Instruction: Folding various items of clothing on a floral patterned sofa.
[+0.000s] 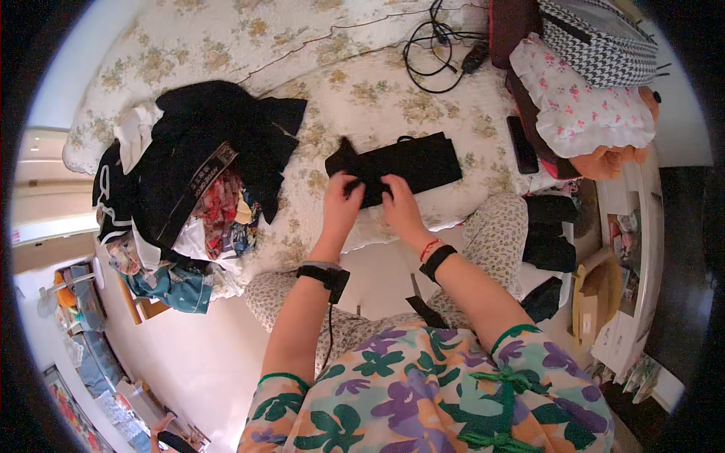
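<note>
A black garment, folded into a long flat strip, lies on the flowered quilt in front of me. A small flap of it sticks up at its left end, and a thin loop shows along its far edge. My left hand has its fingers curled onto the cloth near the left end. Close beside it, my right hand pinches the near edge around the middle. What kind of garment it is does not show.
To the left sits a heap of clothes with a black garment on top. A coiled black cable lies at the back. On the right are a phone, a frilled pillow, a houndstooth bag and folded dark clothes.
</note>
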`<state>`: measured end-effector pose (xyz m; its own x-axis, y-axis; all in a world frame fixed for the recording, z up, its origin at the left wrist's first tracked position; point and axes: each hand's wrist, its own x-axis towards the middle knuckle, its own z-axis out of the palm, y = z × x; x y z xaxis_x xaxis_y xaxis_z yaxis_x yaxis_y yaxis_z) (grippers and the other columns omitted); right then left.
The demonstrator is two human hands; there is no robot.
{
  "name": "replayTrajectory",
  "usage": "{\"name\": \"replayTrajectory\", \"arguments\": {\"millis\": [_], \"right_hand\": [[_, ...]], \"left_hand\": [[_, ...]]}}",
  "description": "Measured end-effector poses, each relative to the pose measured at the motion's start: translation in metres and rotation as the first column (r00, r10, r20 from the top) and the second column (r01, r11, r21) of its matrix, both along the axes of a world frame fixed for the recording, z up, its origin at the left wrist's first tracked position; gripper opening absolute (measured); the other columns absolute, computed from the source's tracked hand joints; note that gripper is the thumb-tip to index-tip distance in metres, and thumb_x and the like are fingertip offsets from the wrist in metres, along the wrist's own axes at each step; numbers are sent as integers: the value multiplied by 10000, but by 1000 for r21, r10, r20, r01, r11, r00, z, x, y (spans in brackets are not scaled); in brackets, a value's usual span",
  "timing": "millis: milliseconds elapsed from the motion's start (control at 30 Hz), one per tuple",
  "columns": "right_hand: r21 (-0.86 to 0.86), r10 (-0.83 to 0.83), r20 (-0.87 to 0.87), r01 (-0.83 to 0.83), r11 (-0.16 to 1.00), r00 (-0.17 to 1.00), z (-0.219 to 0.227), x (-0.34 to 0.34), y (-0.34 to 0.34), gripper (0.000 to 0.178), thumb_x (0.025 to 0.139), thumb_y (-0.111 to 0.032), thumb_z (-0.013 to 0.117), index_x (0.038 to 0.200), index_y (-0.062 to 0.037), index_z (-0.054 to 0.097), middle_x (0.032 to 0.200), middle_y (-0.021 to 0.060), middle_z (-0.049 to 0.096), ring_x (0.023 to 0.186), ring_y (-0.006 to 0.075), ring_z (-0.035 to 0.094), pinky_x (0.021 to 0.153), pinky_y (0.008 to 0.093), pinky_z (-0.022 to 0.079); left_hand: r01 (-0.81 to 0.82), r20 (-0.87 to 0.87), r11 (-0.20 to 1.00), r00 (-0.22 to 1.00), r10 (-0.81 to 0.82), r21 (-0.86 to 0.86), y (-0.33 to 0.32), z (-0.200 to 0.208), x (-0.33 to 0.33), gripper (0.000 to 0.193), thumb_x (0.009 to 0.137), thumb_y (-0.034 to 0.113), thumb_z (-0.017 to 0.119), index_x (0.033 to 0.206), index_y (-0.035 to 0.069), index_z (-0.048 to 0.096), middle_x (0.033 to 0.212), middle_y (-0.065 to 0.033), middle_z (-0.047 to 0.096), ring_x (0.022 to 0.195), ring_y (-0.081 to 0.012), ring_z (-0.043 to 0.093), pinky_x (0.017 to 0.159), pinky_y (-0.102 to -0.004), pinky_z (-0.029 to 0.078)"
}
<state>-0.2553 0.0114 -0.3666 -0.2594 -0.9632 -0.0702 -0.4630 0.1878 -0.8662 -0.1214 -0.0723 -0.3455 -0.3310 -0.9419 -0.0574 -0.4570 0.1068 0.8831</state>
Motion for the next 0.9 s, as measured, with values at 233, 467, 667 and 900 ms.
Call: {"name": "replayTrajectory", "arguments": {"millis": [233, 467, 667, 900], "right_hand": [[-105, -145, -324, 116, 988, 935, 16, -19, 4, 507, 817, -49, 545, 1296, -10, 383, 1373, 212, 334, 1258, 377, 342, 1042, 437, 295], [154, 290, -475, -247, 957, 831, -10, -8, 9, 716, 742, -150, 654, 1356, -13, 312, 1443, 201, 231, 1336, 354, 231, 1092, 459, 204], [-50, -97, -188, 89, 995, 977, 3, 1, 4, 590, 760, -182, 661, 1245, 37, 407, 1297, 221, 414, 1212, 358, 395, 1011, 432, 317], [246, -695, 622, 752, 612, 362, -28, -60, 5, 358, 868, -284, 584, 980, 53, 533, 876, 140, 601, 764, 263, 564, 626, 383, 455]], "left_hand": [[-89, 23, 978, 996, 86, 187, 4, -23, 5, 266, 831, 191, 631, 1018, 6, 587, 993, -124, 593, 870, -185, 567, 746, -312, 460], [-201, 19, 850, 975, 220, 487, 0, -31, 9, 363, 807, 150, 651, 1113, 4, 520, 925, -64, 589, 746, -139, 539, 658, -260, 446], [11, -312, 762, 916, 252, 648, -6, 24, -53, 479, 813, 143, 649, 1217, -4, 438, 946, -81, 584, 825, -135, 542, 709, -259, 436], [440, -495, 704, 857, -143, 557, 30, 50, -111, 375, 875, 152, 567, 1193, -22, 468, 956, -89, 603, 841, -138, 554, 751, -281, 446]]}}
